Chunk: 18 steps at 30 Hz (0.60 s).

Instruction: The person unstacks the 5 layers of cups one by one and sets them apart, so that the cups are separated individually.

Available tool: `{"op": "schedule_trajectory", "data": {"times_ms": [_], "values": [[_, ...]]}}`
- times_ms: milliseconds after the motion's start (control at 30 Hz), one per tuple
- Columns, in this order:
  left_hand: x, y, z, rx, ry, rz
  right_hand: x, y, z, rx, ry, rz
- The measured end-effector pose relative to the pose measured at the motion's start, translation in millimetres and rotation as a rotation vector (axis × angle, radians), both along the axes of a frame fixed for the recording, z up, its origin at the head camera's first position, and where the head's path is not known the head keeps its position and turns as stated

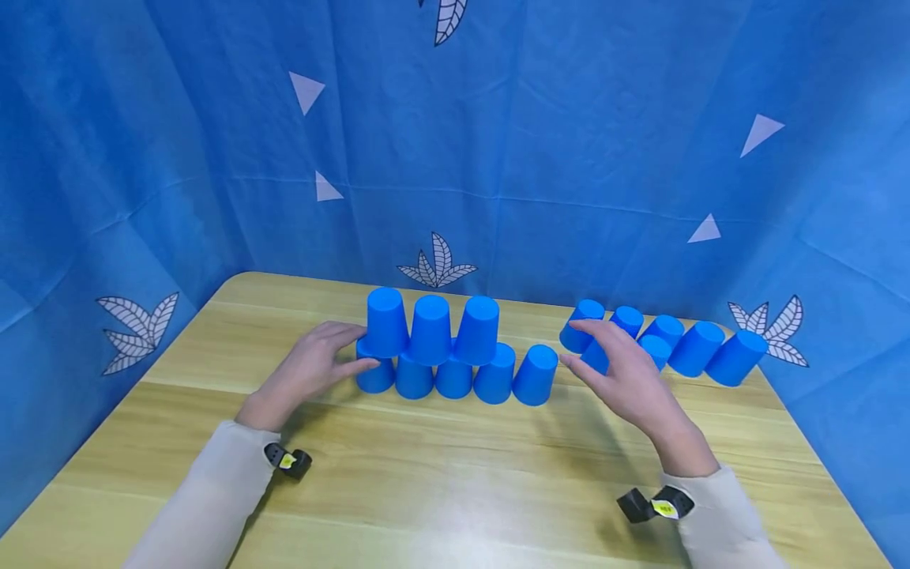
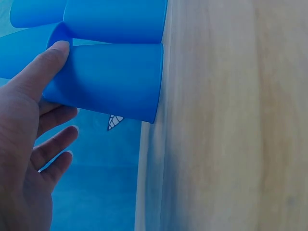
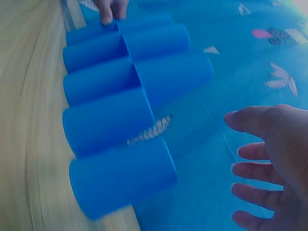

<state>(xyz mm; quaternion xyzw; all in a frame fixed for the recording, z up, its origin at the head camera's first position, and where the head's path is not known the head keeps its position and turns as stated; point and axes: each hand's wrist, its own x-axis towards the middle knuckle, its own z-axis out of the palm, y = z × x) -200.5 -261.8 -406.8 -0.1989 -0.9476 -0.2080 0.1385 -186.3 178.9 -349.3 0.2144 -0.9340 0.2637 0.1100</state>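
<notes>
Several upside-down blue cups stand side by side in a bottom row (image 1: 494, 374). Three more inverted cups rest across its left part: a left upper cup (image 1: 386, 322), a middle one (image 1: 430, 330) and a right one (image 1: 477, 330). My left hand (image 1: 313, 363) is at the row's left end, its extended thumb (image 2: 50, 60) at the joint between the lower end cup (image 2: 110, 82) and the cup above. Its index fingertip is hidden behind the cups. My right hand (image 1: 629, 379), fingers spread and holding nothing, hovers right of the row's last cup (image 1: 535, 375).
Behind the right hand, several more inverted blue cups (image 1: 697, 348) stand in a cluster at the table's back right; the hand partly covers them. A blue patterned curtain (image 1: 498, 158) hangs along the back and sides of the wooden table (image 1: 426, 490).
</notes>
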Motion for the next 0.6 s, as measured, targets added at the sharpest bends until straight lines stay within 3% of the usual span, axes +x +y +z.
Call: {"op": "schedule_trajectory", "data": {"times_ms": [200, 600], "values": [[-0.6, 0.1, -0.3, -0.004, 0.002, 0.002, -5.0, -34.5, 5.4, -0.004, -0.023, 0.075], [0.4, 0.6, 0.0, 0.008, 0.033, -0.016, -18.8, -91.0, 26.6, 0.006, -0.05, 0.076]]}}
